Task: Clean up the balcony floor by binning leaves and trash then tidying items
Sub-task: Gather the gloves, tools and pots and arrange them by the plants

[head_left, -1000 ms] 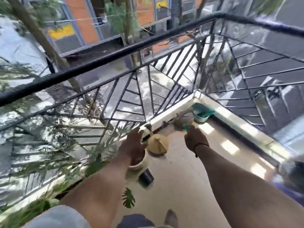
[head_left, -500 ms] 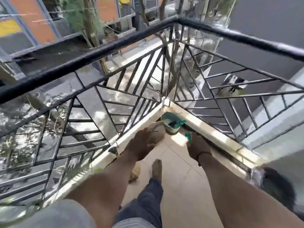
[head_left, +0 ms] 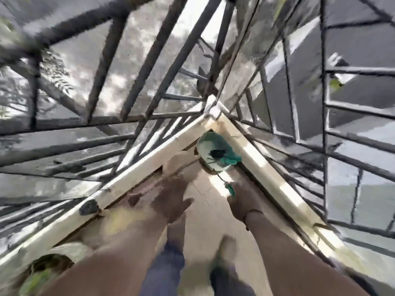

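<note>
The whole view is smeared by motion. A green bin (head_left: 206,144) sits in the balcony corner with dark and teal scraps inside. My right hand (head_left: 243,201) is just short of it, closed on a small green object (head_left: 230,189) that sticks out toward the bin. My left hand (head_left: 171,195) reaches along the left ledge, badly blurred. A tan shape (head_left: 178,161) lies right beyond its fingers; whether the hand holds it is unclear.
A cream ledge (head_left: 149,161) and black metal railing (head_left: 136,67) close in both sides of the corner, with a drop beyond. A dark lump (head_left: 88,207) rests on the left ledge. A pale pot with soil and a green plant (head_left: 49,263) stands at bottom left. My feet (head_left: 226,246) are on the tiled floor.
I have stepped toward the corner and tipped my view down; the green bin is now much closer. Both hands have advanced toward it, the right still gripping the green object.
</note>
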